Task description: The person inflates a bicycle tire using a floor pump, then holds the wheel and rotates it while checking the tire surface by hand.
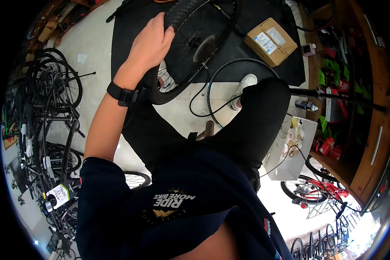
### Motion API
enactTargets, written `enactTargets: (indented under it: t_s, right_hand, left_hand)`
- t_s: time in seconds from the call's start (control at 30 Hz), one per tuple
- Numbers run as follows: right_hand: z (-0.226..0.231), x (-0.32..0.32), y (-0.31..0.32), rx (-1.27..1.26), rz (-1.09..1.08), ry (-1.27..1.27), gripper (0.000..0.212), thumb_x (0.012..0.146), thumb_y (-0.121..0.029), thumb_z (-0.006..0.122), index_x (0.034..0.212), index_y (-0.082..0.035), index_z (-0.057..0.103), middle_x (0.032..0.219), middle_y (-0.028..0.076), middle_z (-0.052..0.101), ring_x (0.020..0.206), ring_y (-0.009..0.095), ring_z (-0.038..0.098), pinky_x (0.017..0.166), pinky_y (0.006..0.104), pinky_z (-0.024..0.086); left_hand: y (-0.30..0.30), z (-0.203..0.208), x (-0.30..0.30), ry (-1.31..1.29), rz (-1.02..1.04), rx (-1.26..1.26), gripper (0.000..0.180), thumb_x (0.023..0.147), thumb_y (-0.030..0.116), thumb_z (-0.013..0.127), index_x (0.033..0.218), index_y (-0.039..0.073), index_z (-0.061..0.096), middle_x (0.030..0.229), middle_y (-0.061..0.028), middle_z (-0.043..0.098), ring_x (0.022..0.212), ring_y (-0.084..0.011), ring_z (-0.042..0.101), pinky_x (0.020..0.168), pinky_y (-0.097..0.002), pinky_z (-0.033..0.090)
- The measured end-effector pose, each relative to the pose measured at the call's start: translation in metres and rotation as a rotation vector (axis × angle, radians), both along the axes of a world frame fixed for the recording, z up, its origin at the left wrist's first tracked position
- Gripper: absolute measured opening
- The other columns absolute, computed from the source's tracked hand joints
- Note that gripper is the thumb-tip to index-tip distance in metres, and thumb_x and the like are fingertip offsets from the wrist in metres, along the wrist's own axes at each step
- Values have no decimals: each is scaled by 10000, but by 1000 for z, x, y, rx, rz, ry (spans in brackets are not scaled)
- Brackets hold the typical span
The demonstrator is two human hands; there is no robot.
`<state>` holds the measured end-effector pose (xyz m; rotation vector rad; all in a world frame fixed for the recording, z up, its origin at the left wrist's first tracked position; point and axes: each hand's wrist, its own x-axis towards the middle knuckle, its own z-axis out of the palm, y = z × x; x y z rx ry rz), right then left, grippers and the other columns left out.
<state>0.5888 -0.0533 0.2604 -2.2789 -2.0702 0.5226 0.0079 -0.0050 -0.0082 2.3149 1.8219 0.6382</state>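
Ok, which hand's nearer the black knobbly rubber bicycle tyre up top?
Left, as far as this view shows: the left hand is touching the tyre, fingers and thumb against its tread. The right hand is out of view, so its position can't be told.

Narrow gap between wheel (205, 49) and box (271, 42)

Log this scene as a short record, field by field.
Left hand: on the tyre of a bicycle wheel, thumb to one side
Right hand: not in view
Wheel: dark, knobbly tyre, cassette facing right
Mat: black, on the pale floor
Cardboard box: on the mat, right of the wheel
Spray can: lying beyond the mat, to the right
Far left: several dark bicycles
Lower right: red bicycle
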Motion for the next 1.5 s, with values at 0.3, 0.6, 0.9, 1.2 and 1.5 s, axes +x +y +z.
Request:
enactTargets:
  t_s: [0.3, 0.6, 0.9, 1.2, 1.5]
  right_hand:
    - [-198, 57, -14, 223, 140, -19, 661, 899, -126, 651, 1460, 55, 351, 1175, 158, 583, 869, 170, 609, 760, 287, 505]
    - [-243, -22, 8, -7, -105, 45, 635, 830, -180, 708, 1339, 98, 450, 1000, 248, 646, 893, 333, 654, 837, 354, 503]
    - [-188, -34, -10, -64, 21, 133, 494, 804, -233, 697, 1160, 51, 505, 931, 267, 648, 891, 414, 650, 781, 448, 501]
    - [-5, -4, -7, 25, -80, -83, 714, 864, -202, 639, 1496, -23, 359, 1245, 161, 559, 1007, 225, 606, 883, 350, 501]
    - [-101, 52, -8, 231, 163, -121, 719, 869, -186, 678, 1461, 61, 354, 1270, 200, 554, 1149, 238, 571, 1001, 332, 449]
  left_hand:
    - [19, 7, 12, 48, 53, -81, 633, 870, 313, 708, 1329, -64, 489, 1249, -269, 597, 1129, -409, 603, 947, -415, 486]
    - [18, 16, -3, -127, 122, -251, 596, 903, 336, 711, 1285, -89, 540, 1084, -226, 670, 986, -299, 667, 865, -365, 515]
    - [-4, 45, 10, 62, 110, -230, 487, 769, 336, 772, 981, -59, 582, 970, -265, 664, 954, -435, 642, 813, -470, 519]
    - [1, 61, 7, 46, 81, -340, 546, 760, 365, 781, 1040, -64, 592, 920, -245, 678, 875, -382, 682, 763, -433, 518]
    - [21, 38, 1, -369, 61, -435, 573, 914, 431, 690, 1167, -70, 577, 987, -171, 658, 910, -237, 643, 811, -331, 503]
